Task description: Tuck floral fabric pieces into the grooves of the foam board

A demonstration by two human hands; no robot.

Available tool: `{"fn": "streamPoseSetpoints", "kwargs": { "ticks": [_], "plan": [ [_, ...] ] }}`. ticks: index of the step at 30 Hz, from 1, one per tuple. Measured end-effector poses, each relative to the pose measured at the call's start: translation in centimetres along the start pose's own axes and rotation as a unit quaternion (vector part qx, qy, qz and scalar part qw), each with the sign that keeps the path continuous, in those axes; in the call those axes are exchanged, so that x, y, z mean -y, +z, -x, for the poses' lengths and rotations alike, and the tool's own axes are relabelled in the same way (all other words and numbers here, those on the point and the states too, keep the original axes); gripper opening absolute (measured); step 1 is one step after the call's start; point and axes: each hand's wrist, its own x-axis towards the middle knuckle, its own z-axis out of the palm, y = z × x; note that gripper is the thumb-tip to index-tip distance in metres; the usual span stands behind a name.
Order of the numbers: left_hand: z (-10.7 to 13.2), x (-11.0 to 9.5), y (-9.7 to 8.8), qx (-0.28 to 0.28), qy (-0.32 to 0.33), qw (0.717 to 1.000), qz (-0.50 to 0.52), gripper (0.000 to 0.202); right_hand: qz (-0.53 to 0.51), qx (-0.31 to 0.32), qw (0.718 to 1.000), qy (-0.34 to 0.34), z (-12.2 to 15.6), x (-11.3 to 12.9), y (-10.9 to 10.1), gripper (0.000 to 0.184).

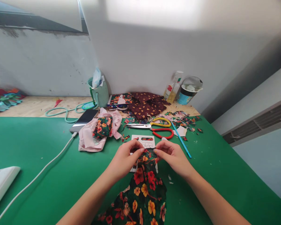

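Note:
A dark green cloth with red and yellow flowers (pixel 144 190) lies on the green table (pixel 42 156) and runs toward me. My left hand (pixel 125 157) and my right hand (pixel 172 154) both pinch its far edge, fingers closed on the fabric, thumbs nearly meeting. Under that edge lies a white card template (pixel 146 141) with small fabric pieces on it.
Scissors with red and yellow handles (pixel 154 126) and a blue pencil (pixel 181 140) lie beyond the hands, among fabric scraps (pixel 184 120). A pink cloth with a floral piece (pixel 100 129), a phone (pixel 84 120) with white cable, a teal basket (pixel 99 92), maroon fabric (pixel 146 106), a bottle and a tub stand farther back.

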Motion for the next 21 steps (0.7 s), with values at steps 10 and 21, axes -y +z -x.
{"fn": "streamPoseSetpoints", "kwargs": {
  "ticks": [10,21],
  "plan": [
    [-0.01,0.35,0.13,0.007,-0.021,0.999,0.037,0.01,0.022,0.004,1.0,0.009,0.21,0.22,-0.05,0.028],
    [-0.01,0.31,-0.11,0.017,-0.06,0.998,-0.031,0.011,0.091,0.002,0.996,0.014,0.45,0.11,0.13,0.02]
  ]
}}
